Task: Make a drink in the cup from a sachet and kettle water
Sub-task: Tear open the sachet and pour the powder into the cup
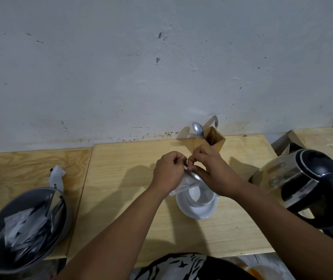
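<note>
A white cup (pixel 199 196) stands on a white saucer (pixel 197 212) at the middle of the wooden table (pixel 121 178). Just above the cup's far left rim, both hands pinch a white sachet (pixel 186 182). My left hand (pixel 168 171) grips its left side and my right hand (pixel 212 168) grips its top edge, fingertips nearly touching. Most of the sachet is hidden by the fingers. A black and steel kettle (pixel 307 184) stands to the right of the cup.
A grey bowl (pixel 23 229) holding several sachets sits at the left table edge, with a white packet (pixel 56 178) behind it. A wooden holder (pixel 212 140) with spoons and a fork stands by the wall behind my hands.
</note>
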